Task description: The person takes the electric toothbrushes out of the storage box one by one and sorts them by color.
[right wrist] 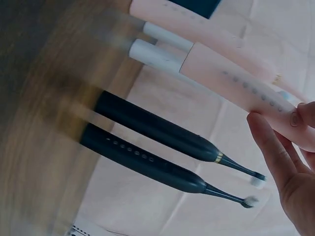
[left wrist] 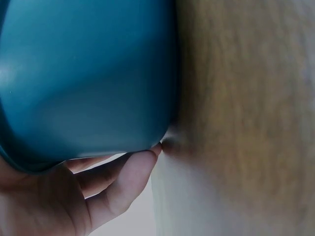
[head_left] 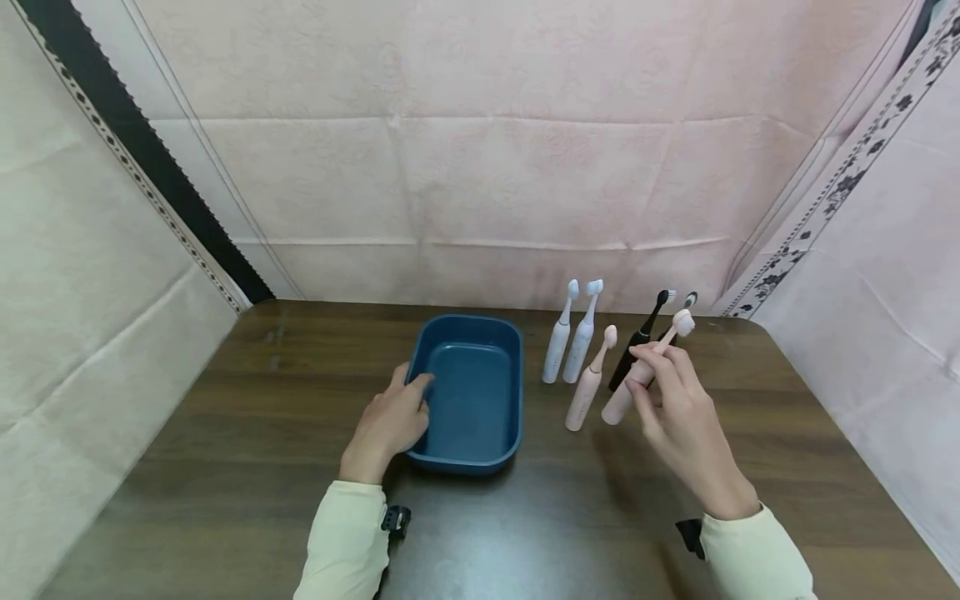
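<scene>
My left hand (head_left: 392, 417) grips the left side of a blue rectangular plastic tub (head_left: 465, 457), thumb over the rim; in the left wrist view its fingers (left wrist: 129, 183) lie against the outer wall. My right hand (head_left: 678, 408) pinches the upper handle of a pink electric toothbrush (head_left: 626, 393), which tilts with its white-bristled head up and to the right. The right wrist view shows the same pink toothbrush (right wrist: 236, 81) between thumb and fingers, its head out of frame. Just behind it two black electric toothbrushes (head_left: 628, 357) stand upright, one largely hidden by the hand.
A second pink toothbrush (head_left: 583, 400) stands left of the held one. Two pale blue toothbrushes (head_left: 557, 350) stand between it and the tub, farther back. The brown wooden table (head_left: 225, 467) meets a cloth-covered wall (head_left: 465, 183) behind, with cloth panels (head_left: 885, 292) at both sides.
</scene>
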The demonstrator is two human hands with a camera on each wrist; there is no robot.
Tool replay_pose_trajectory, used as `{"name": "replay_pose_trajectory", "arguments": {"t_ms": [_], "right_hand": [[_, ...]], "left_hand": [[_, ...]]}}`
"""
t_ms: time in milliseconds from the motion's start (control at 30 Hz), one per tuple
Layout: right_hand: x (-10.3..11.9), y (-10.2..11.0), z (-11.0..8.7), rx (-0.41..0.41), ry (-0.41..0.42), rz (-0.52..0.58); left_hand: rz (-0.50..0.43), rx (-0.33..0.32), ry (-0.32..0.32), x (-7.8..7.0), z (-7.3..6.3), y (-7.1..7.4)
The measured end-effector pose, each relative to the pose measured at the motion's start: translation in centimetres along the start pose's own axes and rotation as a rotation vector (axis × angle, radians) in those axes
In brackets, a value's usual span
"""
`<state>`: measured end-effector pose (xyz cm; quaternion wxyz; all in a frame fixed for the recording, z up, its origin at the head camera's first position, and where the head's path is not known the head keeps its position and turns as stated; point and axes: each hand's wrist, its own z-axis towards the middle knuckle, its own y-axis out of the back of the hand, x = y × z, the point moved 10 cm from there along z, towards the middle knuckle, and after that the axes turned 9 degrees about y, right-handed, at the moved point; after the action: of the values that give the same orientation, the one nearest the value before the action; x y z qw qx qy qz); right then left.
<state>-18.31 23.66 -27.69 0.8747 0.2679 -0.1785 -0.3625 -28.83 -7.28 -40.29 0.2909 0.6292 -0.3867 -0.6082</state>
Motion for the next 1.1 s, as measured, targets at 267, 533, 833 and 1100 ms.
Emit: {"name": "replay_pose_trajectory", "arguments": {"t_ms": [267,533,833,1100], "right_hand": [[-2.1,-2.2,-0.2,0.025,-0.01,-0.047],[-3.4,-4.3,-0.6,0.089,-0.038,-0.03],[-3.9,-5.4,-1.1,0.11,-0.042,-0.024],[-3.7,-5.7,-1.2,0.111,-0.026,-0.036]], "left_hand": [[0.001,-0.009,-0.004,-0.1,-0.1,0.0],[-0.002,-0.013,0.008,0.0,0.0,0.0],[-0.005,-0.015,0.008,-0.2,-0.2,0.1],[-0.004,-0.017,0.017,-0.1,-0.1,0.2]]}}
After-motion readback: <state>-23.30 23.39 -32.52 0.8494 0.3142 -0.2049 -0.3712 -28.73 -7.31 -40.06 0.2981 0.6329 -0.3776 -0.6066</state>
